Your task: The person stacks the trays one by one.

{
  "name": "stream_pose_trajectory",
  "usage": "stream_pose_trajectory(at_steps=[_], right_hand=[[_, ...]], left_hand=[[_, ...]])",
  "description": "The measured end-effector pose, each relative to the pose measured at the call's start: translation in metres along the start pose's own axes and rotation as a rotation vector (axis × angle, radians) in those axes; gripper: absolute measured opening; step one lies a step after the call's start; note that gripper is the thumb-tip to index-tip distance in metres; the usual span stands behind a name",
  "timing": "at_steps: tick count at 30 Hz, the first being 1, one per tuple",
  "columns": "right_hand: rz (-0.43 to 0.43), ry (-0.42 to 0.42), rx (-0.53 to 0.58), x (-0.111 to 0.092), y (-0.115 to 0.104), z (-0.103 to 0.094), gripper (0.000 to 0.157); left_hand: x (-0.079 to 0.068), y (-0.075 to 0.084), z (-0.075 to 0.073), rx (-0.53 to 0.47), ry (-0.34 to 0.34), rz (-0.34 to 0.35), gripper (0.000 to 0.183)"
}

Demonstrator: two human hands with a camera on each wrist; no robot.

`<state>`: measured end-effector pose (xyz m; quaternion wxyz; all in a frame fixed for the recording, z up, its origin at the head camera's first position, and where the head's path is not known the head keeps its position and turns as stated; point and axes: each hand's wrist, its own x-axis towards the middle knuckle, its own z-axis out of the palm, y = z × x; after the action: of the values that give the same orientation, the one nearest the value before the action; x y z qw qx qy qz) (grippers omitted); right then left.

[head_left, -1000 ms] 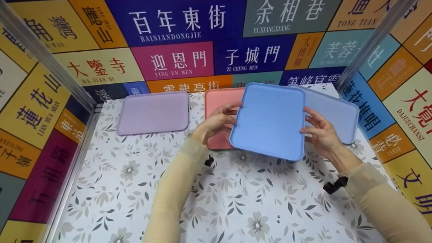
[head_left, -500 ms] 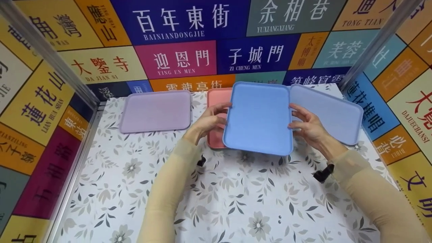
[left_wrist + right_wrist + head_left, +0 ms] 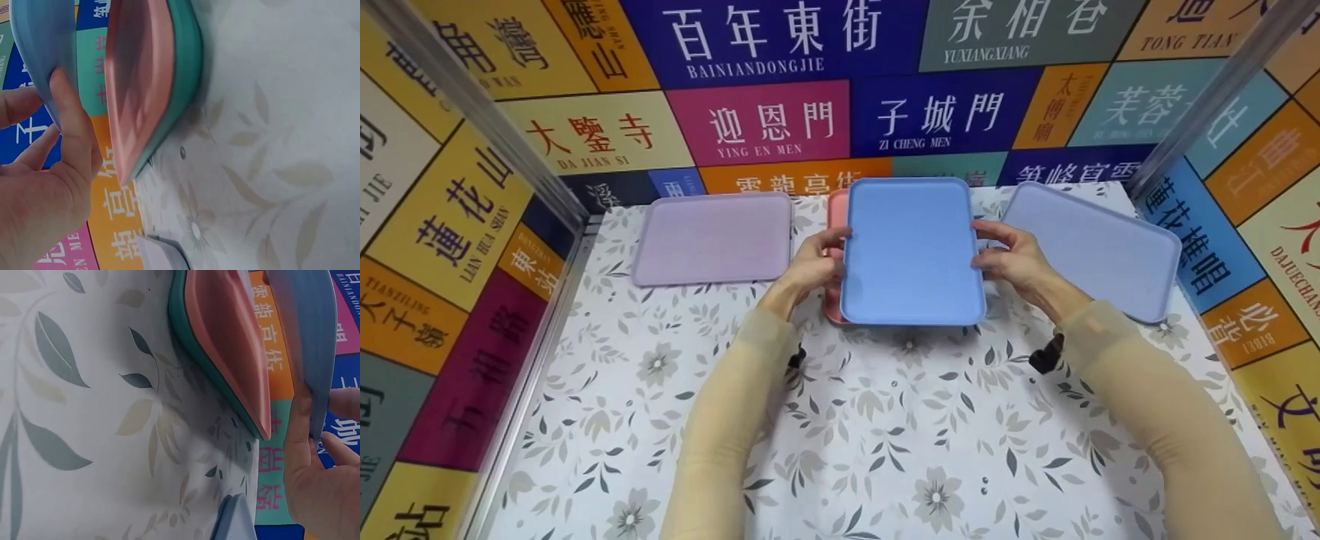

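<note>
Both hands hold a blue rectangular tray [image 3: 913, 251] in the air, one at each long side. My left hand [image 3: 810, 266] pinches its left edge between thumb and fingers, as the left wrist view also shows. On the opposite edge, my right hand [image 3: 1020, 259] pinches the rim in the same way. Below it lies a pink tray [image 3: 164, 67], stacked on a green tray [image 3: 190, 56]. The wrist views show a gap between the blue tray and this stack. From the head view, only the pink tray's left strip [image 3: 834, 304] is visible.
A light purple tray [image 3: 716, 238] lies at the left back of the table. At the right back, a lavender-blue tray [image 3: 1099, 251] lies at an angle. White floral cloth [image 3: 885, 450] covers the table. Printed sign panels [image 3: 757, 124] wall the back and sides.
The blue tray and both hands have moved left, and the tray has turned straighter, covering more of the pink tray. The other trays have stayed in place while the head view shifted slightly.
</note>
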<state>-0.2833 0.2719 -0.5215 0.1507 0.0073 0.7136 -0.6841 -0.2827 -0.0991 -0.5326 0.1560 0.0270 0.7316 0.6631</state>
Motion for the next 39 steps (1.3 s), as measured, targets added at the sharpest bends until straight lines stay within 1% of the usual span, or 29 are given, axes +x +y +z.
stream_pose_trajectory(at_steps=[3, 4, 11, 12, 15, 18, 22, 25, 29, 34, 35, 36, 37, 38, 39], right_hand=[[0.01, 0.001, -0.067, 0.01, 0.001, 0.008, 0.081], [0.014, -0.001, -0.087, 0.014, 0.002, 0.01, 0.082], [0.038, 0.012, -0.179, 0.034, 0.006, 0.025, 0.085], [0.035, 0.018, -0.189, 0.036, 0.006, 0.027, 0.086], [0.021, 0.032, -0.212, 0.043, 0.008, 0.032, 0.086], [0.011, 0.041, -0.23, 0.048, 0.011, 0.037, 0.086], [-0.005, 0.048, -0.249, 0.051, 0.015, 0.041, 0.085], [-0.043, 0.063, -0.286, 0.052, 0.018, 0.045, 0.081], [-0.086, 0.092, -0.394, 0.054, 0.021, 0.046, 0.076], [-0.106, 0.112, -0.537, 0.054, 0.025, 0.044, 0.069], [-0.107, 0.112, -0.558, 0.054, 0.026, 0.044, 0.068], [-0.111, 0.113, -0.576, 0.054, 0.027, 0.045, 0.067], [-0.114, 0.116, -0.594, 0.054, 0.027, 0.045, 0.066], [-0.118, 0.119, -0.604, 0.054, 0.028, 0.045, 0.065], [-0.124, 0.124, -0.615, 0.054, 0.028, 0.046, 0.064]], left_hand=[[-0.001, -0.002, -0.003, 0.008, 0.021, -0.03, 0.088], [-0.001, -0.002, -0.004, 0.028, 0.028, -0.033, 0.088], [0.002, -0.002, -0.006, 0.223, 0.085, -0.057, 0.086], [0.002, -0.002, -0.007, 0.245, 0.093, -0.063, 0.086], [0.004, -0.001, -0.008, 0.33, 0.114, -0.05, 0.083], [0.005, -0.001, -0.01, 0.382, 0.123, -0.047, 0.08], [0.007, -0.001, -0.01, 0.426, 0.132, -0.078, 0.076], [0.008, -0.001, -0.008, 0.514, 0.145, -0.093, 0.073], [0.011, 0.0, -0.005, 0.636, 0.148, -0.088, 0.069], [0.018, 0.0, -0.004, 0.729, 0.121, -0.101, 0.064], [0.02, -0.002, -0.005, 0.751, 0.118, -0.105, 0.063], [0.028, -0.011, -0.009, 0.767, 0.118, -0.089, 0.062], [0.03, -0.013, -0.01, 0.785, 0.115, -0.092, 0.062], [0.036, -0.021, -0.012, 0.806, 0.119, -0.084, 0.062], [0.039, -0.025, -0.014, 0.815, 0.118, -0.085, 0.062]])
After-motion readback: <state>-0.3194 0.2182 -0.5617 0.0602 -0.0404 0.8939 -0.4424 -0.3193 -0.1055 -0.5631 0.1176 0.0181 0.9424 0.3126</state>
